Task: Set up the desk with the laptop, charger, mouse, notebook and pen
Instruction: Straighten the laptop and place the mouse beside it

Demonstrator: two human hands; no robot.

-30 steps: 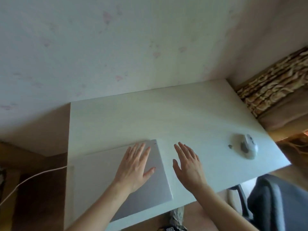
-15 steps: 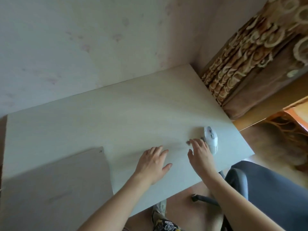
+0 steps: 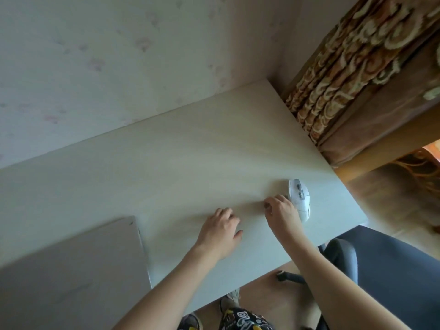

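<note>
At about four o'clock on the desk, close to its right and near edges, sits your white mouse, long axis pointing roughly to twelve. Item: right hand, touching the mouse's nine-o'clock flank, fingertips pinched around something small and dark at its ten o'clock; what that object is cannot be told, possibly a wireless receiver. Item: left hand, at the mouse's eight o'clock and apart from it, knuckles bent, fingers loosely curled on the bare desktop, holding nothing. Item: closed laptop, lid down, at seven o'clock on the desk, well apart from both hands. Item: dark office chair, beside the desk's near right corner at five o'clock. Charger, notebook and pen: not in view. Risks, as judgement: the mouse lies near the desk's right edge, so a careless brush of your right wrist could push it off; the small dark piece is held only at your fingertips, so it could slip and roll away; reaching across to the laptop with it risks fumbling.
</note>
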